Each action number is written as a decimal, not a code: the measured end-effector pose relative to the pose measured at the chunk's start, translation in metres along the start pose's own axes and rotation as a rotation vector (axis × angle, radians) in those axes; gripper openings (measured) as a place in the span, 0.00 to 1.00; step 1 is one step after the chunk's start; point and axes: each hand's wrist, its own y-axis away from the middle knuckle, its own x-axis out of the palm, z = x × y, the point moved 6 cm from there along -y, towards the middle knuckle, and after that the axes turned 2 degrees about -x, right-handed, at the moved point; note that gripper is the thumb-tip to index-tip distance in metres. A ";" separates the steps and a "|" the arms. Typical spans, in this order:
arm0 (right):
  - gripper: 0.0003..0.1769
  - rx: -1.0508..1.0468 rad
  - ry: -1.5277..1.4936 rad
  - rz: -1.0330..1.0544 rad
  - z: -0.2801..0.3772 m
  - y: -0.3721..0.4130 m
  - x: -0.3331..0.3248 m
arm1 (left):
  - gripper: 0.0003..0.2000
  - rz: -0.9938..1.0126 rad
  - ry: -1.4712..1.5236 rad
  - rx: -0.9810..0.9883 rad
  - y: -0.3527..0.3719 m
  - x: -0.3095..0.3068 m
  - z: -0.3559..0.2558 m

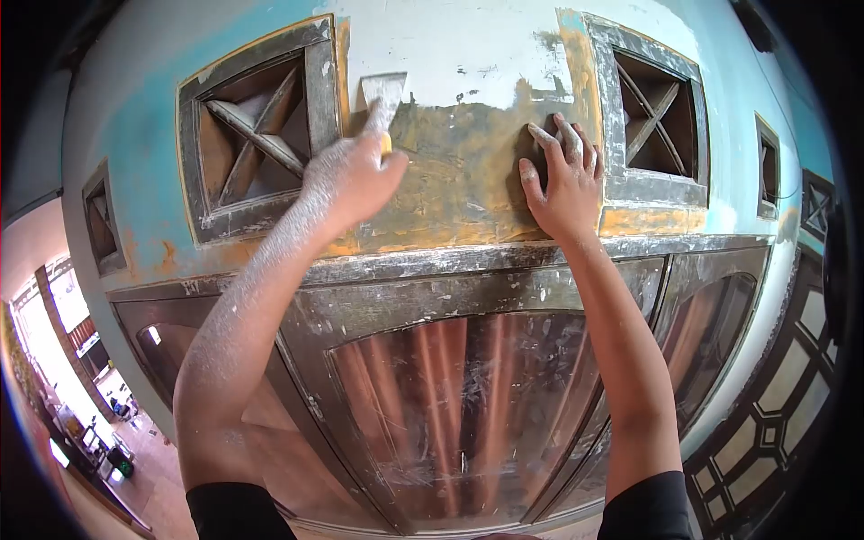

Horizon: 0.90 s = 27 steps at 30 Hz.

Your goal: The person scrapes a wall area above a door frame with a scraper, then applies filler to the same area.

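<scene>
My left hand [360, 173], dusted with white powder, is closed around a scraper [385, 94] with a yellow handle. The scraper's flat blade points up and lies against the wall, where white paint meets a rough brown and ochre patch [459, 171]. To the right, my right hand [565, 180] rests on that patch with its fingers spread and holds nothing. Its fingertips are dusty and sit left of the right vent frame.
Wooden vents with crossed slats stand left [315, 81] and right [616, 135] of the hands. Below runs a ledge [450, 264] above glazed window panels [459, 405] with reddish curtains. A patterned door or grille [765, 441] is at lower right; an opening shows at far left.
</scene>
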 end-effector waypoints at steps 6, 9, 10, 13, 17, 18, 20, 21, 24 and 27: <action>0.26 -0.002 0.002 0.009 0.000 0.000 0.000 | 0.37 -0.027 -0.070 0.004 -0.014 -0.010 0.000; 0.26 0.001 -0.007 -0.001 -0.001 0.000 0.000 | 0.38 0.029 -0.014 -0.008 -0.022 -0.010 -0.001; 0.26 0.000 -0.004 -0.003 -0.001 0.001 0.000 | 0.39 0.028 0.027 -0.007 -0.016 -0.009 -0.008; 0.26 -0.005 0.000 -0.008 -0.003 0.001 -0.001 | 0.38 0.025 -0.045 -0.015 -0.011 0.010 -0.004; 0.26 -0.007 0.003 -0.008 -0.003 0.001 -0.001 | 0.38 0.007 -0.065 -0.042 -0.027 -0.013 0.005; 0.26 -0.006 0.000 -0.002 -0.003 0.002 -0.001 | 0.38 0.013 -0.066 -0.045 -0.034 -0.010 0.012; 0.26 -0.014 0.001 -0.008 -0.004 0.001 -0.001 | 0.37 -0.242 -0.124 0.057 -0.040 -0.012 0.021; 0.26 -0.022 0.002 -0.008 -0.004 0.001 -0.001 | 0.35 -0.176 -0.045 0.031 -0.034 -0.012 0.017; 0.26 -0.026 0.009 -0.013 -0.006 0.002 0.000 | 0.37 -0.090 -0.156 0.005 -0.012 0.004 0.003; 0.25 -0.027 0.021 -0.019 -0.005 0.002 0.000 | 0.37 -0.065 -0.131 0.003 -0.023 -0.012 0.007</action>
